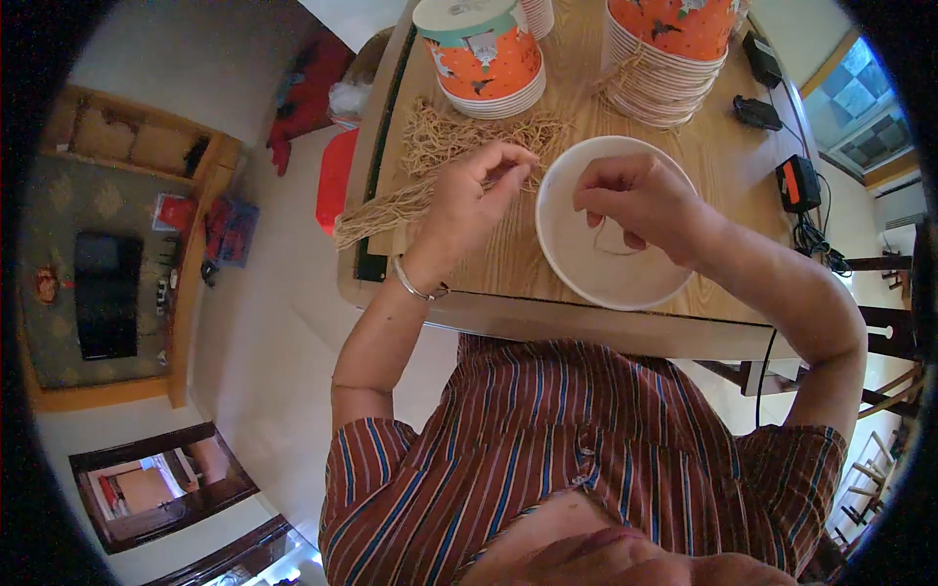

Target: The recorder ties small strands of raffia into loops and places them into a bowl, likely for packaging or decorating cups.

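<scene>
The thin cord over the white tub, right of centre, seems best kept untwisted, the right hand apparently pinching it while the left hand (whether its fingers grip anything, I cannot tell) curls beside tangled cords, upper centre.

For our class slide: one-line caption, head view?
Left hand over tan cords, right hand above a white tub.

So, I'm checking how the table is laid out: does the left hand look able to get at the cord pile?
Likely yes: the left hand is right by the cord pile, with nothing seen blocking it; the left orange stack stands only at the far edge.
</scene>
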A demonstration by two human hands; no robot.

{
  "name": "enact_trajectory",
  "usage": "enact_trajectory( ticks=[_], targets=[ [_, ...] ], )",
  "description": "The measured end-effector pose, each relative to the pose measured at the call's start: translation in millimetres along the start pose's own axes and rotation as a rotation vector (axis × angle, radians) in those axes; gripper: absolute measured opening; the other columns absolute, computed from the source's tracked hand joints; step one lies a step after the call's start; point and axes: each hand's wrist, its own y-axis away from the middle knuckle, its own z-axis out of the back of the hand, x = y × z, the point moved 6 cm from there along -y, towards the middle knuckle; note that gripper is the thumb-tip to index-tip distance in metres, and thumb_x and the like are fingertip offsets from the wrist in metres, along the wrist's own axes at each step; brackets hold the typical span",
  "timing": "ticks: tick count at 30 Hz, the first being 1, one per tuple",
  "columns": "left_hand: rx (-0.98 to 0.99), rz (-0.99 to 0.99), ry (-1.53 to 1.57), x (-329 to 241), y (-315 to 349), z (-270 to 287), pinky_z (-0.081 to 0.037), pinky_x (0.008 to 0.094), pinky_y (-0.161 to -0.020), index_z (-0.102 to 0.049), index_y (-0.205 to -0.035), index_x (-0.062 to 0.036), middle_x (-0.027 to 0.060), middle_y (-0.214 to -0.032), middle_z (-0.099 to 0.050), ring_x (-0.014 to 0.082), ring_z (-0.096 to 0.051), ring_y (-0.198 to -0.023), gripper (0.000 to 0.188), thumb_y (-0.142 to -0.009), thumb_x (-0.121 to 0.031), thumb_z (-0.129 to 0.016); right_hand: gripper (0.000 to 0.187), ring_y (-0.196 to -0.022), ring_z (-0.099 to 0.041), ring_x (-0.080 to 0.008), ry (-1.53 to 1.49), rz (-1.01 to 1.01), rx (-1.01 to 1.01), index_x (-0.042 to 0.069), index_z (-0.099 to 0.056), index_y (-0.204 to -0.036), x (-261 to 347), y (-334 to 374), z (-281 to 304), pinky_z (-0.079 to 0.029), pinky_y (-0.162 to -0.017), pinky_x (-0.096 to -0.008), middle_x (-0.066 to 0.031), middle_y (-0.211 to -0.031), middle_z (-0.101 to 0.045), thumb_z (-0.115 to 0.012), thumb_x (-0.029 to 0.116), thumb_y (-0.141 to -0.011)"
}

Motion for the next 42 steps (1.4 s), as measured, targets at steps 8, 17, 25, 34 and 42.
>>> enact_trajectory(
  ticks=[8,17,25,34,42],
  targets=[
    [0.081,0.098,0.283,21.3,14.2,-20.5,-0.05,0.0251,-0.085,-0.06,-0.116,0.0021,0.0072,-0.106,-0.067,0.0115,-0.063,-0.098,0.022,-0.096,-0.003,-0.052,0.011,-0.051,-0.044,-0.0028,0.018,-0.039,0.041,0.007,-0.067,-0.089,-4.1,-8.7,-4.9,-0.035,-0.04,-0.0188,0.0029,-0.07,-0.056,-0.062,0.017,-0.088],
    [0.073,0.142,0.381,21.1,18.7,-22.9,-0.048,0.0228,-0.083,-0.059,-0.117,0.0017,0.0031,-0.105,-0.064,0.008,-0.058,-0.094,0.022,-0.097,-0.004,-0.052,0.01,-0.051,-0.044,-0.0033,0.002,-0.038,0.072,0.007,-0.067,-0.09,-2.7,-12.4,-7.8,-0.034,-0.04,-0.019,0.0026,-0.071,-0.056,-0.062,0.016,-0.089],
    [0.079,0.114,0.33,14.7,19.7,-20.5,-0.048,0.0249,-0.088,-0.058,-0.118,0.0015,0.0044,-0.108,-0.064,0.0095,-0.059,-0.098,0.024,-0.095,-0.001,-0.053,0.01,-0.05,-0.045,-0.0041,0.024,-0.025,0.05,0.007,-0.067,-0.089,-2.9,-14.8,-6.8,-0.035,-0.041,-0.0201,0.0024,-0.07,-0.056,-0.062,0.017,-0.088],
    [0.049,0.151,0.328,16.7,20.3,-21.5,-0.048,0.0267,-0.091,-0.06,-0.117,0.0017,0.006,-0.109,-0.065,0.0125,-0.061,-0.101,0.026,-0.092,0.002,-0.054,0.009,-0.05,-0.045,-0.0042,0.028,-0.032,0.036,0.008,-0.067,-0.089,-1.6,-17.3,-6.3,-0.035,-0.041,-0.0202,0.0021,-0.069,-0.057,-0.062,0.015,-0.088],
    [0.04,0.089,0.2,11.4,19.9,-18.5,-0.048,0.0264,-0.089,-0.062,-0.115,-0.0014,0.0035,-0.108,-0.066,0.0111,-0.06,-0.1,0.026,-0.09,0.0,-0.059,0.009,-0.052,-0.046,-0.0036,0.01,-0.002,0.06,0.008,-0.067,-0.089,-3.2,-21.0,-8.6,-0.035,-0.041,-0.0198,0.0023,-0.07,-0.057,-0.062,0.016,-0.088]
  ],
)
